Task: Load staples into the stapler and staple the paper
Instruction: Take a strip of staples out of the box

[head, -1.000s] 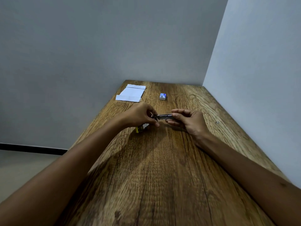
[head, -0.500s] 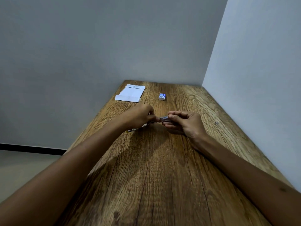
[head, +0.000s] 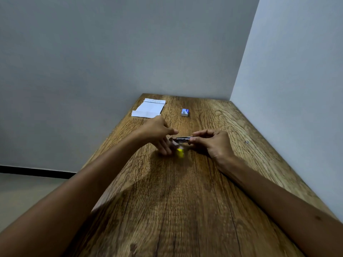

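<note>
- The small silver metal stapler (head: 182, 139) sits low over the brown wood-grain table (head: 178, 210), near its middle, long axis running roughly 3 to 9 o'clock across the view.
- The right hand (head: 213, 143) pinches the stapler's 3 o'clock end between thumb and fingers, closed on it.
- The left hand (head: 159, 134) is at the stapler's 9 o'clock end, fingers loosely curled; it is blurred, and I cannot tell whether it grips anything.
- A yellow blurred piece (head: 180, 152) shows just at 6 o'clock of the stapler's open end, beside the left fingers; likely part of the stapler, but too smeared to tell.
- The small blue-and-white staple box (head: 185, 112) lies at 12 o'clock from the stapler, apart from both hands; the left hand is slightly the nearer to it.
- The white folded paper sheets (head: 148, 109) lie at about 11 o'clock, near the table's far left edge, just beyond the left hand.
- Judgement: loading is the step in hand; the next reach goes towards 12 o'clock for staples while the right hand steadies the stapler.
</note>
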